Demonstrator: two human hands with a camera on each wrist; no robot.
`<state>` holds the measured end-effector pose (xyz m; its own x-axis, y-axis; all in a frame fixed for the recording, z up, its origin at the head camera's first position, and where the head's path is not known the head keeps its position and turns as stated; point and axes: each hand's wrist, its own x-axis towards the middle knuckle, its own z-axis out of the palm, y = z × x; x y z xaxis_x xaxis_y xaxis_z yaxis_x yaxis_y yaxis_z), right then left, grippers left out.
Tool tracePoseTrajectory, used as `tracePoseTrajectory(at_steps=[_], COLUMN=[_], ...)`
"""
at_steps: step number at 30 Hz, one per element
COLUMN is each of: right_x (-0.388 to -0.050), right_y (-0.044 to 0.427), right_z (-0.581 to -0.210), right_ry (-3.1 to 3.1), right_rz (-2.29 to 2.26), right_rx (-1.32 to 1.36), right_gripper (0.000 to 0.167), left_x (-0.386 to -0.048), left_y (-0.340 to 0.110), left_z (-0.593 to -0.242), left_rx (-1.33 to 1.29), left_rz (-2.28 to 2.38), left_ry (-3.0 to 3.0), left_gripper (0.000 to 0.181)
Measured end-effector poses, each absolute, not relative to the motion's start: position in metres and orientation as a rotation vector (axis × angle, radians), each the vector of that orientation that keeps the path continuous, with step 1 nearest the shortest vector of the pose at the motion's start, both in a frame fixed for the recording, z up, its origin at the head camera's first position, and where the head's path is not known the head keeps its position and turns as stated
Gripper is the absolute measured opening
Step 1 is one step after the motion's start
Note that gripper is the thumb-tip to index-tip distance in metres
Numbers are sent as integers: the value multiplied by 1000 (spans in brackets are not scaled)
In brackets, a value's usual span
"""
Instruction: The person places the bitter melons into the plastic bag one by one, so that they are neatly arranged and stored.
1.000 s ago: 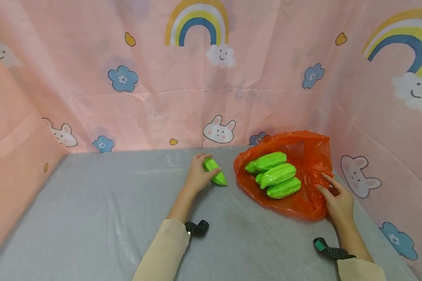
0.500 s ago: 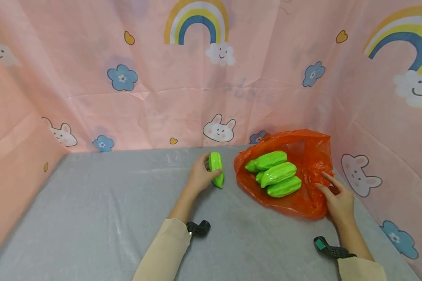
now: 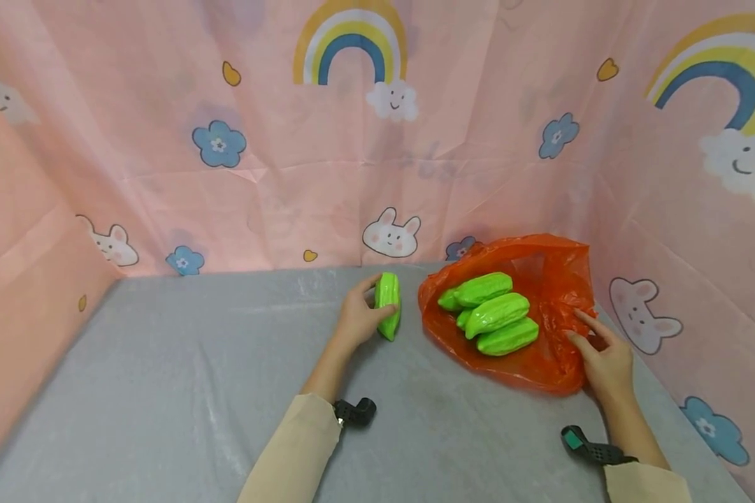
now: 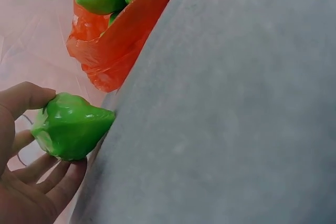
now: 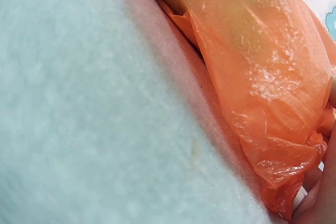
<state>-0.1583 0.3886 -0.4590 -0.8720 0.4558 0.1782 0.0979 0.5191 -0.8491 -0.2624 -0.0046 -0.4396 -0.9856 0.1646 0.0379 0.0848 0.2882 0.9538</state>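
Note:
In the head view my left hand (image 3: 359,313) grips a shiny green bitter melon (image 3: 388,299) between thumb and fingers, its pointed end towards me. The left wrist view shows the thumb on one side of this bitter melon (image 4: 72,127) and the other fingers beneath and behind it. To its right lies an open orange plastic bag (image 3: 544,370) with several similar bitter melons (image 3: 498,314) piled inside its mouth. My right hand (image 3: 609,363) pinches the crumpled right end of the bag. Some of its fingers are hidden behind the plastic in the right wrist view.
A grey cloth (image 3: 182,391) covers the table. Pink printed curtain (image 3: 277,202) closes off the back and both sides. The bag lies close to the back right corner, near the right-hand curtain.
The held bitter melon has swung from a slant to nearly straight, its tip now pointing towards me. My left hand shifted slightly right. My right hand and the bag have stayed put.

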Motion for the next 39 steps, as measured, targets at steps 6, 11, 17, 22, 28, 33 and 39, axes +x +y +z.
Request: tracePoseTrajectory(at_steps=[6, 11, 17, 22, 28, 33, 39], right_x=[-160, -162, -160, -159, -160, -160, -160], right_y=[387, 386, 386, 388, 390, 390, 388], right_z=[-458, -460, -461, -460, -460, -460, -460], right_ry=[-2387, -2390, -2374, -2371, -2358, -2343, -2351], right_rz=[1289, 1304, 1319, 1308, 1342, 1343, 1300], right_rx=[-470, -491, -523, -498, -503, -506, -486], right_gripper=[49, 50, 49, 48, 48, 48, 47], left_x=[-263, -263, -262, -262, -264, -264, -263], left_y=[-4, -2, 3, 9, 20, 30, 42], left_z=[-434, -427, -414, -403, -390, -381, -372], left_rx=[226, 252, 373, 478, 514, 565, 614], left_rz=[1926, 1973, 1944, 1956, 1952, 1924, 1889], left_ry=[2433, 2436, 2504, 2507, 2491, 2483, 2489], left_gripper=[64, 61, 54, 47, 46, 46, 44])
